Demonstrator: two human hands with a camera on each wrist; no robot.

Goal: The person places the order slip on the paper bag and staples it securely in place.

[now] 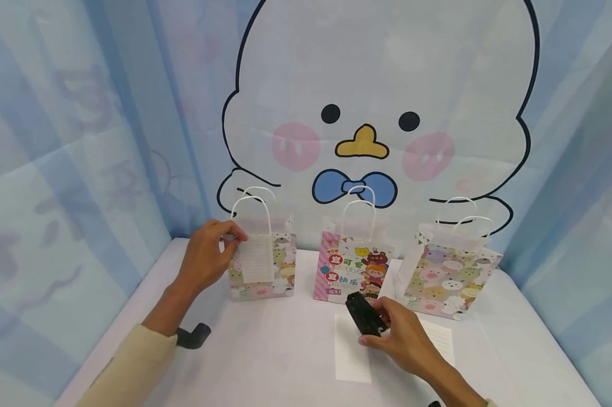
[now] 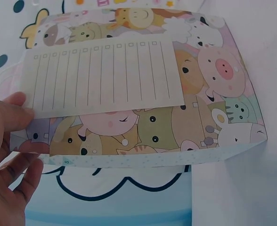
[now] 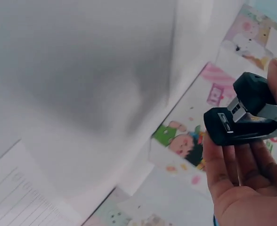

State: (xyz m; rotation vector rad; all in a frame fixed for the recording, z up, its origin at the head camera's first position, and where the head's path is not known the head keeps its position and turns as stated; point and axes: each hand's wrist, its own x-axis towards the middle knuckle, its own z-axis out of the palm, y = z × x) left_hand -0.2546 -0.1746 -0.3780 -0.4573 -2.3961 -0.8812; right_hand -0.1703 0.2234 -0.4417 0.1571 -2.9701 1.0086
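Note:
My left hand [image 1: 207, 254] pinches the top edge of a lined paper slip [image 1: 257, 259] between thumb and fingers. The slip lies against the front of the left gift bag [image 1: 284, 265], which has a cartoon animal print. In the left wrist view, the slip [image 2: 105, 77] shows a row of small checkboxes, and some fingers reach behind the bag's top edge. My right hand [image 1: 405, 339] grips a black stapler [image 1: 365, 314] above the table, in front of the middle gift bag [image 1: 331, 265]. In the right wrist view, the stapler [image 3: 242, 113] has its jaws apart with nothing between them.
A third gift bag [image 1: 451, 277] with the animal print stands at the right. Two more paper slips lie on the white table, a pale one [image 1: 352, 353] and a lined one [image 1: 440, 342] partly behind my right hand. A cartoon-printed curtain [image 1: 377, 73] hangs behind the bags.

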